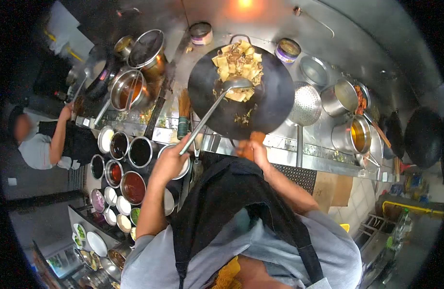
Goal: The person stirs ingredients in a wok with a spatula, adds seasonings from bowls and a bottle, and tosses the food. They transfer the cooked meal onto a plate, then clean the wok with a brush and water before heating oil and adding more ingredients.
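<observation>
My left hand (172, 163) is closed around the long handle of a metal ladle (210, 111). The ladle's bowl rests against a pile of flat, pale-yellow food pieces (253, 62) with darker bits among them. That pile lies toward the far side of a large black wok (202, 79). At the wok's near edge, my right hand (260, 153) is closed on an orange-brown cloth (257, 139), slightly blurred. Whatever the cloth covers there is hidden. Scraps of food cling to the wok's surface below the pile.
Right of the wok lie a perforated strainer (306, 103) and several metal pots (340, 98). A bamboo brush (183, 103) stands to its left. Sauce containers (134, 188) crowd my left side. A co-worker (43, 139) stands at far left, holding a utensil over another pan.
</observation>
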